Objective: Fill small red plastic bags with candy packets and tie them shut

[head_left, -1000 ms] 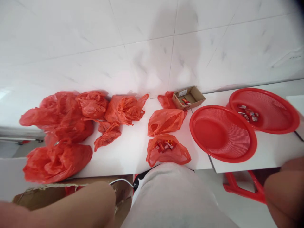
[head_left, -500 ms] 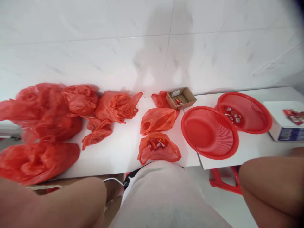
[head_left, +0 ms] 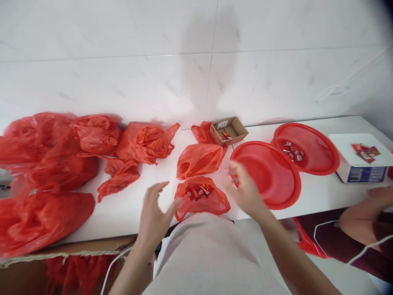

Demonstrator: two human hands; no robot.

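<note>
Low over the white table [head_left: 123, 205], my left hand [head_left: 153, 215] is held with thumb and fingers spread and nothing in it. Its thumb tip reaches the left edge of an open red plastic bag [head_left: 211, 205]. Small red snack packets [head_left: 198, 191] lie inside that bag, right in front of my body. On the other side, my right hand [head_left: 245, 192] hovers between the bag and a red plastic basket [head_left: 265, 200]. Its fingers are bent, slightly blurred and apart from the thumb, with no object visible in them. Behind the open bag lies another red bag [head_left: 199, 159].
Full red bags [head_left: 49, 151] crowd the left. A small cardboard box [head_left: 235, 133] stands by the wall. Another red basket [head_left: 319, 151] holds a few packets. On the right, a white scale [head_left: 344, 149] carries packets, near another person's arm [head_left: 362, 217].
Both my hands have come in from the sides toward the open bag. The view has shifted a little to the right, showing more of the scale and the other person.
</note>
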